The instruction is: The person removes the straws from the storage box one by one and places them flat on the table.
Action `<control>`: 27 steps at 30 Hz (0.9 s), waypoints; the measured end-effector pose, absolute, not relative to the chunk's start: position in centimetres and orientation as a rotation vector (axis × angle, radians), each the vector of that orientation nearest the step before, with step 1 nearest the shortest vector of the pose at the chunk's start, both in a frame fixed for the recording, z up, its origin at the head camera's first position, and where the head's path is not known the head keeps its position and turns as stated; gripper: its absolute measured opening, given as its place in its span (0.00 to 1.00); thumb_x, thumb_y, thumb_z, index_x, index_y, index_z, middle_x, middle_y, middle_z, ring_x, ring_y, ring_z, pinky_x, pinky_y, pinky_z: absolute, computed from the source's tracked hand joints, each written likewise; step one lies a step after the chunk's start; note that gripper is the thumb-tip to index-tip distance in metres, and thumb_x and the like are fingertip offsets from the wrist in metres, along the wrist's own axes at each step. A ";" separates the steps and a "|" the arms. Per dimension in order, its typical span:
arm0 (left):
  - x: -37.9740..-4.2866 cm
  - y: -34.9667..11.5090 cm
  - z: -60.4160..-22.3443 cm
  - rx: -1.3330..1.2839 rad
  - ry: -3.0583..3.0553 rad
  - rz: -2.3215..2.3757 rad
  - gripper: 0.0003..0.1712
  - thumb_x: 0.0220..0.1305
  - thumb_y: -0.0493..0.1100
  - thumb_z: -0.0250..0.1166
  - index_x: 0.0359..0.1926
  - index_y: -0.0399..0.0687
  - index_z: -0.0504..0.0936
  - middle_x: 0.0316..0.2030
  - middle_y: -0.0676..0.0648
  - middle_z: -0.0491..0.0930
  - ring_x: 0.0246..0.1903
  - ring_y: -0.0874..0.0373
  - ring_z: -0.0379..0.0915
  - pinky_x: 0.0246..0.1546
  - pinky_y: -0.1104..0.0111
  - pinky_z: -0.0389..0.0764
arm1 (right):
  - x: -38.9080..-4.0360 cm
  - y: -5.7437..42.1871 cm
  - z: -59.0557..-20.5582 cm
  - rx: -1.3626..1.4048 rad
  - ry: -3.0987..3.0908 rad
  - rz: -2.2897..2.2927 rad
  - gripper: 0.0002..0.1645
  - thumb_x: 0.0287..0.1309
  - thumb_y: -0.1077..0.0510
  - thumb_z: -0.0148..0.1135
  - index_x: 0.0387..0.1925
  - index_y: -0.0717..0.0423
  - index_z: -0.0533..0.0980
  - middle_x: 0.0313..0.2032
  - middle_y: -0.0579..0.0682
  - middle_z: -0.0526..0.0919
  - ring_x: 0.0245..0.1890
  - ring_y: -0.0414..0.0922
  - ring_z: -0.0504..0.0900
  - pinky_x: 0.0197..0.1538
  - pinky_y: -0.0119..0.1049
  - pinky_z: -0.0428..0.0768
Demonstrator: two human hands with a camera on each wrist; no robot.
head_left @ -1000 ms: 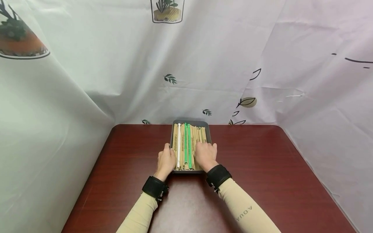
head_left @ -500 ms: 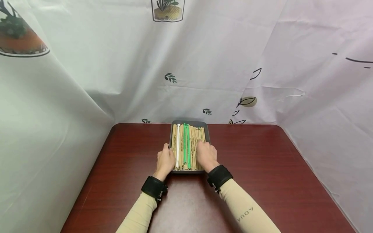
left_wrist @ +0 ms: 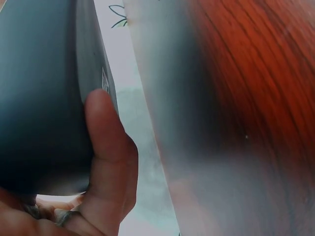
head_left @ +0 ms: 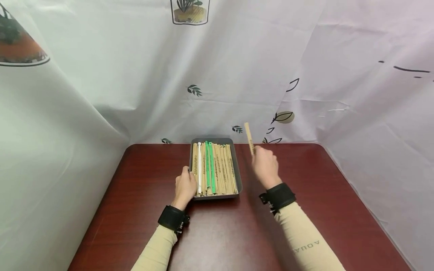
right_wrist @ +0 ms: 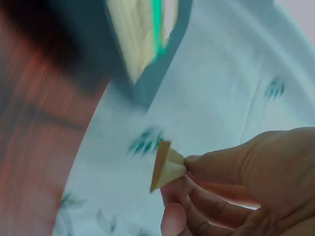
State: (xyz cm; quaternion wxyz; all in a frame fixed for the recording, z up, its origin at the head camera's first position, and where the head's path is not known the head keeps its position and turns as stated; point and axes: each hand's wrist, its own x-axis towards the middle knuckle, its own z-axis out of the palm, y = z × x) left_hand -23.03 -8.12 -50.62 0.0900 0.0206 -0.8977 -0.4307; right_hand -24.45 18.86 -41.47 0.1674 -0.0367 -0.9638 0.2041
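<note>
A dark grey tray holds a row of long, thin sticks in brown paper sleeves, side by side. Among them lie one white stick and two green ones. My left hand grips the tray's left side near the front corner; in the left wrist view a finger lies along the tray's outer wall. To the right of the tray, raised over the table, my right hand pinches a brown paper-sleeved stick that points up and away. The right wrist view shows that stick's end-on sleeve at the fingertips.
The dark red wooden table stretches out on both sides of the tray. White cloth with printed plants hangs behind the table's far edge and along both sides. A black strap is round each wrist.
My right hand has come out of the tray and moved right and up with one brown paper-sleeved stick. The left hand keeps its grip; the head view has shifted slightly.
</note>
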 end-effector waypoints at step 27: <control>-23.0 -8.5 -50.0 0.117 -2.697 -1.339 0.23 0.81 0.41 0.47 0.70 0.35 0.68 0.20 0.45 0.71 0.16 0.52 0.64 0.25 0.61 0.66 | -23.4 36.3 -51.5 -0.463 -3.042 0.452 0.06 0.63 0.67 0.53 0.32 0.67 0.75 0.34 0.69 0.77 0.35 0.74 0.79 0.30 0.65 0.75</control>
